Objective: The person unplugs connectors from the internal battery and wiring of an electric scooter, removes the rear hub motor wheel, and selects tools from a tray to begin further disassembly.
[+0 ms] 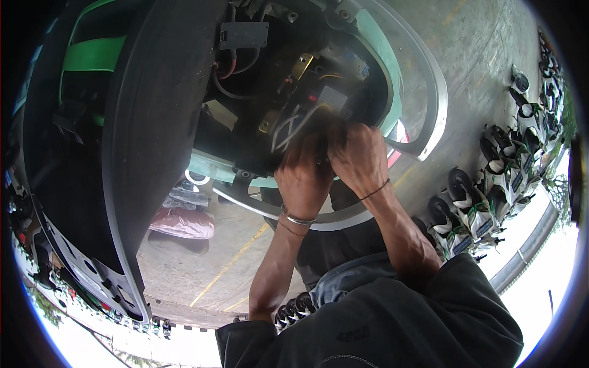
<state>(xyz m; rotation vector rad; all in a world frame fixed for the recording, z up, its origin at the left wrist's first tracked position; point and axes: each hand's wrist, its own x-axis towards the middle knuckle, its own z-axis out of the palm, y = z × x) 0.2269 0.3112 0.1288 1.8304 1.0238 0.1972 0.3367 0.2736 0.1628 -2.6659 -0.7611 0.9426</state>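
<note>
Both my hands reach into the open under-seat bay of a light green scooter (379, 46). My left hand (305, 172) is bent down over the bay's near side, with its fingers curled and the tips out of sight. Close beside it, my right hand (359, 153) is closed, knuckles up. Whatever the two hands pinch between them is hidden. Thin pale wires (287, 130) with loose ends stick up just past my left fingers. Beyond my hands lies a dark unit with a white label (333, 96) and a small red light. A brass-coloured metal bracket (302, 65) sits farther in.
The raised black seat (156, 110) stands along the left. A silver grab rail (434, 98) curves round the bay. A grey box with cables (244, 35) is at the far side. Pink wrapped bundles (183, 222) lie on the concrete floor; several scooters (466, 196) line the right.
</note>
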